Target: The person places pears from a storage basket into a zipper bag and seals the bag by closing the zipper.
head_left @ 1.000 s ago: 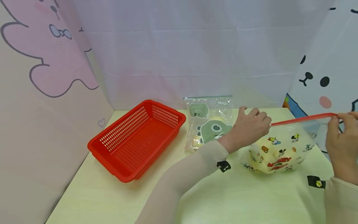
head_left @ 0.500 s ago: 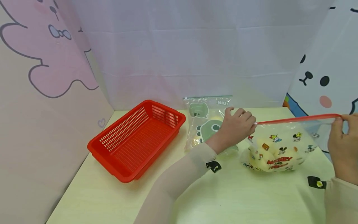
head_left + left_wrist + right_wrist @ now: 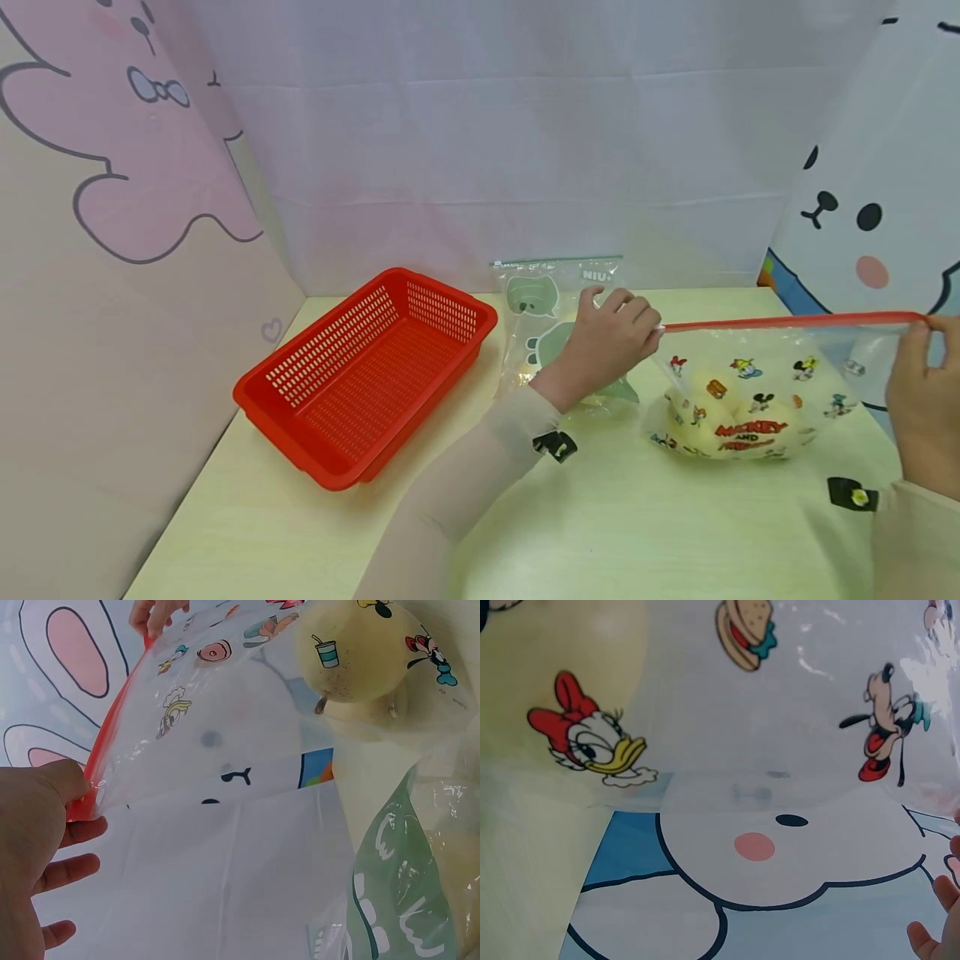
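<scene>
A clear zip bag with cartoon prints and a red closure strip rests its bottom on the table at the right. Several pale yellow round things lie inside, fruit-like with brown specks. My left hand pinches the strip's left end between thumb and index finger, the other fingers spread apart. Gripped at the strip's right end by my right hand, the bag's top is stretched taut, nearly level. Only fingertips of the right hand show in the right wrist view.
A red slotted plastic basket stands at the left of the pale table. Partly behind my left hand lies a second zip bag with green prints and yellowish things inside. Printed curtains enclose the back and sides.
My left hand has moved left, and more of the red strip now shows between the hands. My right hand has shifted slightly right and down. The basket and second bag stay put.
</scene>
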### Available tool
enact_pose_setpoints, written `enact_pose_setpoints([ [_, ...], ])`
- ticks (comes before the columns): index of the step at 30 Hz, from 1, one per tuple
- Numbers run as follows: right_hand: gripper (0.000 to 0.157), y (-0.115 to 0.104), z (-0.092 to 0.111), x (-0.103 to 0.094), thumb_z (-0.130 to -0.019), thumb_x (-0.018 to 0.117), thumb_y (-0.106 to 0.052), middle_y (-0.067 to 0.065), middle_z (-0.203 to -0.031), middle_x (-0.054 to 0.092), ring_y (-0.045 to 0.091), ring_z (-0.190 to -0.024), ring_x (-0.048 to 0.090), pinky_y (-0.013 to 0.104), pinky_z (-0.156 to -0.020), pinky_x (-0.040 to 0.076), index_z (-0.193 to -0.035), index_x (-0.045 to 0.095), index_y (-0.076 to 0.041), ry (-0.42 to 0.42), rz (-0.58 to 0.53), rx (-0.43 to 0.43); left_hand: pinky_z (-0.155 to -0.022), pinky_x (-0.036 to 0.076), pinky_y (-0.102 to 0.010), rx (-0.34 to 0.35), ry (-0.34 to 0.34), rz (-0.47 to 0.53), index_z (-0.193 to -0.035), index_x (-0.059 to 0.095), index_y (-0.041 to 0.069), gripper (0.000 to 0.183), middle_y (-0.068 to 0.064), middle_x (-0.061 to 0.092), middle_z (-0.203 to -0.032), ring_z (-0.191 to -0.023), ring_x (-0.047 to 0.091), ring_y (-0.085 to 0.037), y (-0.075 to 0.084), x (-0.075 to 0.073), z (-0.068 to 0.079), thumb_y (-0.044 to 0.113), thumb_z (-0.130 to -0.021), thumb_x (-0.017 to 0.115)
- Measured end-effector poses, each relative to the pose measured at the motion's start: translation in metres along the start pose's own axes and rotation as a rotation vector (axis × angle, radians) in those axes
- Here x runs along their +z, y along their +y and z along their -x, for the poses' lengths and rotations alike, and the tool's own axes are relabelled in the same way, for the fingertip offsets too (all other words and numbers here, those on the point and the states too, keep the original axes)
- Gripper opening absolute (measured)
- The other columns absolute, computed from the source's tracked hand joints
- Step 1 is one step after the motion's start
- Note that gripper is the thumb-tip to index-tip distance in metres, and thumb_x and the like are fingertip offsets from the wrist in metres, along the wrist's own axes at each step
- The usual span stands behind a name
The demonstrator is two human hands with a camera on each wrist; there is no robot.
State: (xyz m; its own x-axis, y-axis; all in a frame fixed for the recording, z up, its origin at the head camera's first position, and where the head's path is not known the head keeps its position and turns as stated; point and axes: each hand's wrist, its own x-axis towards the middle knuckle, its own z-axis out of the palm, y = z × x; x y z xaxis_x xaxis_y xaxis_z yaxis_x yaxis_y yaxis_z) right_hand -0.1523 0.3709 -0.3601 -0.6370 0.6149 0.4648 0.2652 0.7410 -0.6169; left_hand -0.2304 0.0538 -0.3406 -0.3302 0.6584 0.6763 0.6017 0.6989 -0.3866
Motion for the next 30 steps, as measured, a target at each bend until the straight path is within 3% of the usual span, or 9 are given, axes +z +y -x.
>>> enact_pose_setpoints([
  [6,0.051,0.000,0.001,-0.001,-0.108,0.026,-0.035,0.022,-0.143,0.046,0.042,-0.113,0.049,0.010,-0.062,0.018,-0.146,0.044,-0.006,-0.008,0.022,0.005,-0.097,0.041,-0.044,-0.007,0.014,-0.004,-0.097,0.072,0.025,0.024,0.011,0.070,-0.098,-0.098,0.062,-0.011,-0.003,0.002,0.006,0.031,-0.101,0.049],
  [8,0.052,0.000,0.001,-0.001,-0.108,0.025,-0.035,0.020,-0.146,0.044,0.040,-0.119,0.046,0.012,-0.074,0.034,-0.147,0.043,-0.007,-0.020,0.036,0.017,-0.098,0.041,-0.044,-0.008,0.017,-0.005,-0.097,0.072,0.025,0.025,0.011,0.070,-0.098,-0.098,0.062,-0.011,-0.002,0.003,0.007,0.032,-0.101,0.049],
  [10,0.053,0.000,0.001,0.000,-0.107,0.025,-0.036,0.020,-0.147,0.043,0.038,-0.123,0.044,0.027,-0.085,0.045,-0.148,0.043,-0.007,-0.025,0.046,0.026,-0.098,0.041,-0.044,-0.008,0.017,-0.008,-0.097,0.072,0.025,0.025,0.011,0.069,-0.098,-0.098,0.062,-0.011,-0.002,0.004,0.009,0.032,-0.101,0.049],
  [14,0.054,0.000,0.004,0.000,-0.106,0.025,-0.036,0.019,-0.149,0.042,0.038,-0.127,0.041,0.056,-0.096,0.045,-0.149,0.042,-0.008,-0.045,0.048,0.055,-0.098,0.042,-0.043,-0.020,0.015,0.008,-0.097,0.071,0.025,0.022,0.012,0.069,-0.098,-0.099,0.062,-0.011,0.000,0.005,0.011,0.032,-0.101,0.050],
  [17,0.053,0.004,0.005,0.001,-0.106,0.026,-0.036,0.018,-0.149,0.042,0.038,-0.123,0.042,0.031,-0.078,0.050,-0.149,0.042,-0.009,-0.064,0.039,0.087,-0.092,0.045,-0.039,-0.044,0.011,0.072,-0.096,0.071,0.024,0.019,0.011,0.069,-0.097,-0.097,0.063,-0.011,0.003,0.005,0.013,0.032,-0.099,0.054],
  [21,0.049,0.013,0.004,0.004,-0.106,0.030,-0.037,0.010,-0.144,0.049,0.029,-0.115,0.044,0.011,-0.057,0.027,-0.143,0.050,-0.012,-0.026,-0.032,0.133,-0.075,0.047,-0.028,-0.105,-0.027,0.291,-0.099,0.069,0.018,0.015,0.007,0.069,-0.096,-0.090,0.064,-0.011,0.009,0.008,0.015,0.028,-0.099,0.058],
  [24,0.039,0.016,0.004,0.009,-0.107,0.032,-0.037,-0.009,-0.133,0.051,0.007,-0.109,0.043,0.012,-0.067,0.030,-0.131,0.056,-0.018,0.004,-0.134,0.154,-0.071,0.045,-0.020,-0.186,-0.116,0.545,-0.106,0.066,0.012,0.017,0.003,0.068,-0.099,-0.088,0.062,-0.011,0.013,0.012,0.017,0.026,-0.099,0.060],
  [27,0.018,0.017,0.003,0.011,-0.107,0.035,-0.035,-0.027,-0.122,0.038,-0.011,-0.098,0.034,0.012,-0.073,0.032,-0.118,0.049,-0.040,-0.043,-0.241,0.186,-0.077,0.044,-0.015,-0.295,-0.230,0.811,-0.118,0.061,0.007,0.028,-0.001,0.067,-0.108,-0.095,0.062,-0.011,0.017,0.015,0.022,0.029,-0.100,0.061],
  [30,0.020,0.018,0.002,0.009,-0.107,0.038,-0.025,-0.028,-0.113,0.040,-0.010,-0.088,0.036,0.011,-0.068,0.032,-0.114,0.045,-0.042,-0.146,-0.349,0.172,-0.084,0.043,-0.013,-0.407,-0.345,0.990,-0.127,0.056,0.007,0.041,-0.003,0.065,-0.118,-0.104,0.060,-0.009,0.021,0.020,0.027,0.036,-0.099,0.062],
])
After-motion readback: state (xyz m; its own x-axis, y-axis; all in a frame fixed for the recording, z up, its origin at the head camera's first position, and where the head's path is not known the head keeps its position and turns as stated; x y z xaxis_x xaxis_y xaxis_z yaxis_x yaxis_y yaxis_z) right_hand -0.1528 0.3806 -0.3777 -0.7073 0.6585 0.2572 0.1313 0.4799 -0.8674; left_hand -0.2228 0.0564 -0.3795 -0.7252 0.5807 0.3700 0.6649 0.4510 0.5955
